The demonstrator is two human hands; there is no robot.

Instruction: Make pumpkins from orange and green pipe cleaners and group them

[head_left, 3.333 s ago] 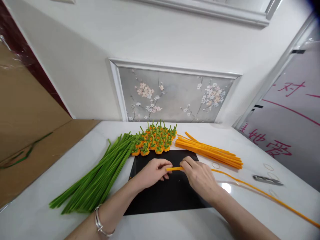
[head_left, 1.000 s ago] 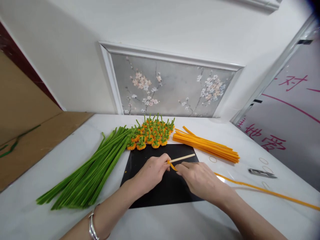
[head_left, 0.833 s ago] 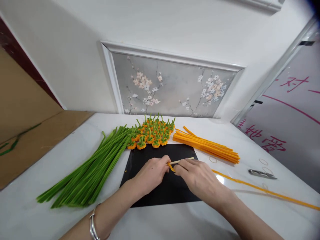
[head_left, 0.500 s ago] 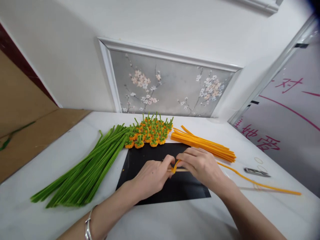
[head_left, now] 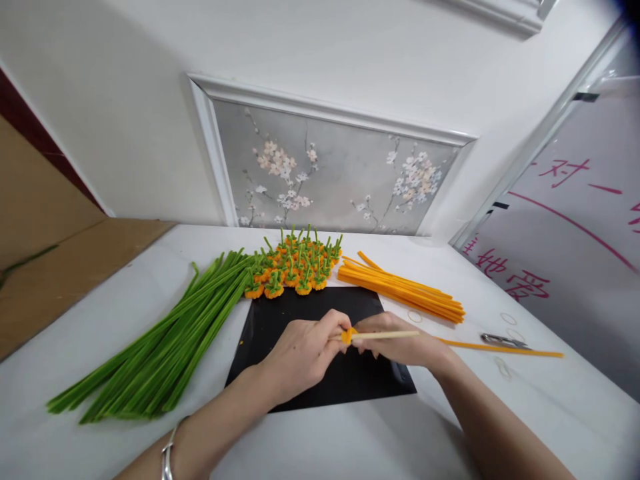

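Note:
Above a black mat (head_left: 330,393), my left hand (head_left: 305,350) pinches a thin wooden stick (head_left: 393,335) near one end. An orange pipe cleaner (head_left: 500,347) is wound around the stick between both hands, and its long tail runs out to the right past my right wrist. My right hand (head_left: 395,337) is closed at the wound part, behind the stick, gripping the orange pipe cleaner; its fingertips are partly hidden. Beyond the mat lie small orange flowers with green stems (head_left: 304,283).
A bundle of green pipe cleaners (head_left: 165,340) lies at the left, an orange bundle (head_left: 400,287) at the back right. Metal snips (head_left: 503,341) and thin rubber bands (head_left: 509,319) are at the right. Cardboard (head_left: 90,267) borders the left side; a wall stands behind.
My right hand has turned and dropped behind the stick, which now shows along its length. The orange tail has been drawn inward and lies straighter. The view has shifted slightly.

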